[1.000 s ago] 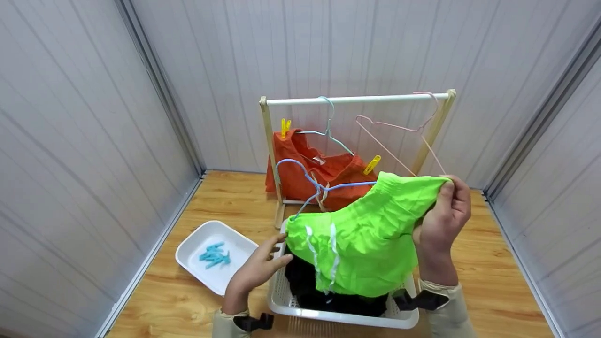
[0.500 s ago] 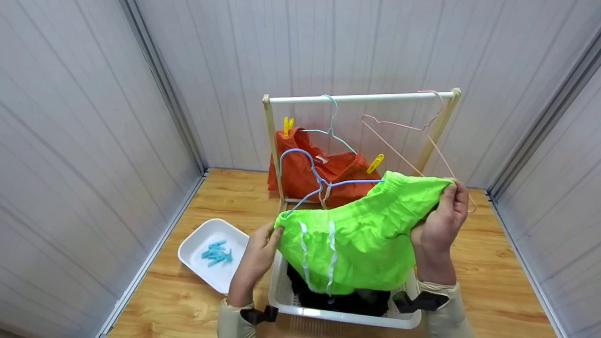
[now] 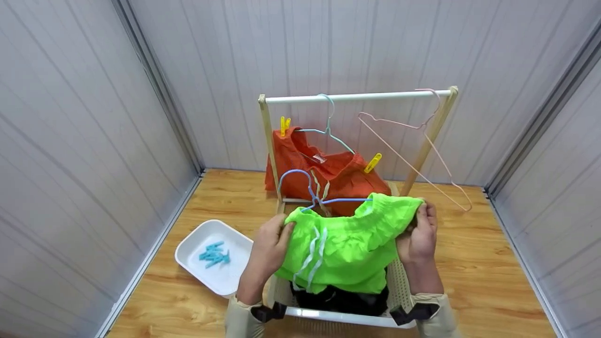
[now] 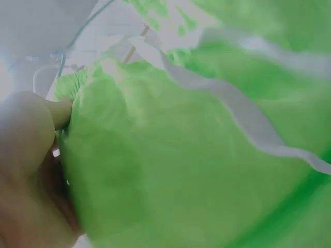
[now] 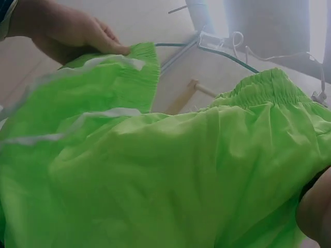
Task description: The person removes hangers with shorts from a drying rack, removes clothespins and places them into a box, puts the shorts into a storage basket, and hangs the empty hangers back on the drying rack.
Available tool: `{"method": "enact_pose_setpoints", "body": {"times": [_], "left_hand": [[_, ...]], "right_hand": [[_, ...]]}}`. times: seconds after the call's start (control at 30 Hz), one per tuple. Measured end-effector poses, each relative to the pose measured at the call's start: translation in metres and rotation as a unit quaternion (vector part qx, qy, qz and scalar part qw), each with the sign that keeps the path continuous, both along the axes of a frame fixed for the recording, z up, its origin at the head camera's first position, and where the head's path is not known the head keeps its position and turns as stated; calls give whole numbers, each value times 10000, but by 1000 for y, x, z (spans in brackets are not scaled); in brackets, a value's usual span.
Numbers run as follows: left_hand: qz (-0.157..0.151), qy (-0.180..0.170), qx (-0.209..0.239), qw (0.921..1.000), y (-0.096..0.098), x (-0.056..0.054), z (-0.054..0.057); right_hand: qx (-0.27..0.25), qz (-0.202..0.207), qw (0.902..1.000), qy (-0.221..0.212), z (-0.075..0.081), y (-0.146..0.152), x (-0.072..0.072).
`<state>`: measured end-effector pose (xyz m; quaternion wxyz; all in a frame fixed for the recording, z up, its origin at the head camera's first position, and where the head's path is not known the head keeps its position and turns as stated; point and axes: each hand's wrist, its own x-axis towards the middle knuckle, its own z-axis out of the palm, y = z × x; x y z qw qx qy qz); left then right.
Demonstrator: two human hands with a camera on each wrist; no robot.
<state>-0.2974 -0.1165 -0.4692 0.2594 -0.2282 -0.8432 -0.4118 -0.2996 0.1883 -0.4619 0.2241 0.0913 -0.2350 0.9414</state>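
Note:
Bright green shorts (image 3: 342, 253) with a gathered waistband and white drawstrings hang between my hands, above a white basket (image 3: 399, 286). A blue hanger (image 3: 345, 200) runs into the waistband, its hook up at the left; its ends are hidden in the cloth. My left hand (image 3: 271, 241) pinches the waistband's left end, thumb in front, also seen in the left wrist view. At the waistband's right corner, my right hand (image 3: 420, 234) grips the cloth between thumb and fingers. In the right wrist view the shorts (image 5: 155, 170) fill most of the picture.
Behind stands a rack with a white rail (image 3: 375, 96). An orange garment (image 3: 305, 173) hangs there on a hanger with yellow clothespins (image 3: 373, 163). A pink hanger (image 3: 399, 155) hangs at the right. A white tray (image 3: 188, 244) holds blue clothespins (image 3: 215, 254). Black cloth (image 3: 342, 300) lies in the basket.
My left hand, open beside the shorts a second ago, has taken hold of the waistband's left end. Both hands have drawn closer together and the shorts and blue hanger have sunk lower.

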Motion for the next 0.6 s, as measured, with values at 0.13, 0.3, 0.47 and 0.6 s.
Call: {"method": "enact_pose_setpoints", "body": {"times": [0.13,0.3,0.47,0.6], "left_hand": [[29,205,-47,9998,11,-1,-10],[27,346,-53,9994,16,-5,-24],[61,331,-155,9993,18,-8,-36],[159,367,-273,9988,19,-6,-43]], "right_hand": [[1120,-344,9925,-350,-24,3,2],[3261,-1360,9263,-1312,-42,15,3],[5968,-2451,7329,-2160,-40,30,10],[6772,-2908,6574,-1567,-31,28,18]]}}
